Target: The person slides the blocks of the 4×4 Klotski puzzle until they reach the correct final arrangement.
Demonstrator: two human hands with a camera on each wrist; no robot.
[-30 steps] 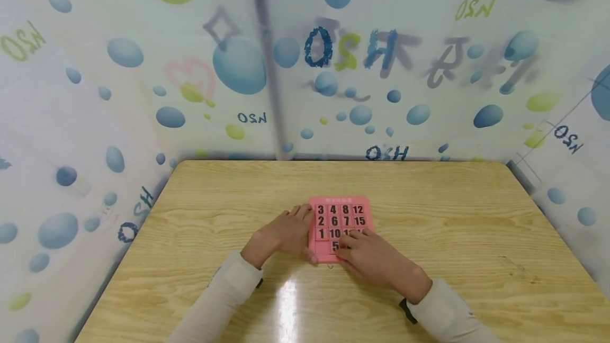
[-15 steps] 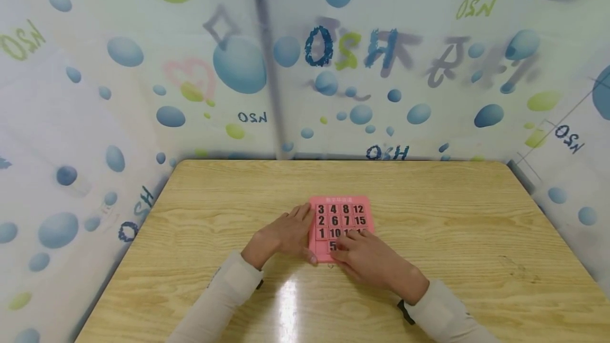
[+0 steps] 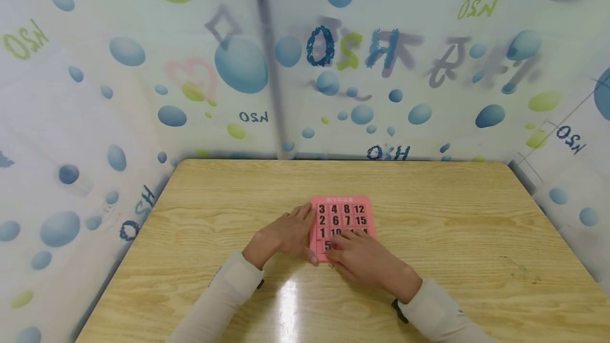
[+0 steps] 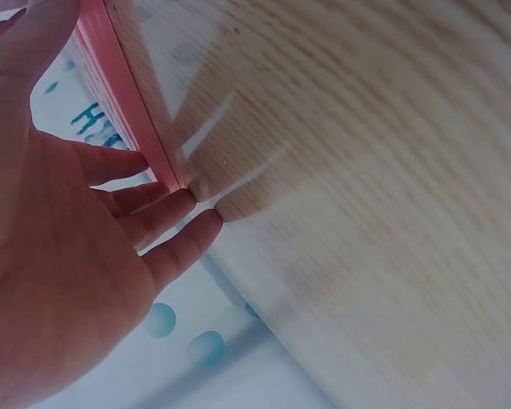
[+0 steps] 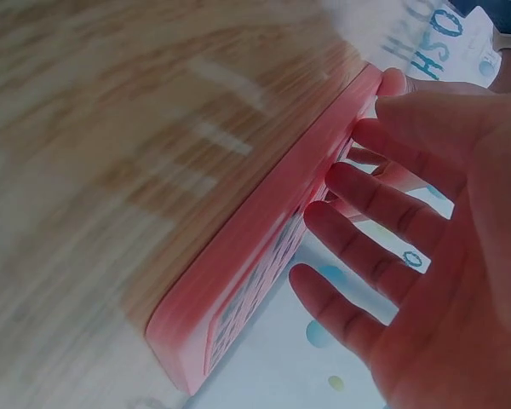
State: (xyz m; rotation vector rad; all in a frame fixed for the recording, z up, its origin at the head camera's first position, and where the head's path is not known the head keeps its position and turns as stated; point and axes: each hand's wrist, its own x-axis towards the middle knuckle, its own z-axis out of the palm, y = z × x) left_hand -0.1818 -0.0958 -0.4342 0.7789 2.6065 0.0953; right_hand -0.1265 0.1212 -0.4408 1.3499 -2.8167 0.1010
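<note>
A pink sliding number puzzle [image 3: 339, 199] lies flat on the table. Black-numbered square tiles fill its top rows, while my right hand covers much of the bottom ones. My left hand [image 3: 289, 234] rests along the puzzle's left side, fingertips on the edge and thumb at the near left corner. In the left wrist view, those fingers [image 4: 166, 217] are spread and only slightly bent. Over the lower right of the board, my right hand [image 3: 369, 258] touches the tiles with extended fingers. Beside its fingertips sits the 5 tile [image 3: 327, 246], in the bottom row near a gap at the left.
The wooden table [image 3: 229, 187] extends around the puzzle on all sides. Behind it hangs a pale curtain [image 3: 305, 99] printed with blue and green drops and letters, with side panels at left and right.
The 5 tile has slid left along the bottom row, narrowing the gap at the lower left. My right hand has shifted left with it; my left hand keeps its place.
</note>
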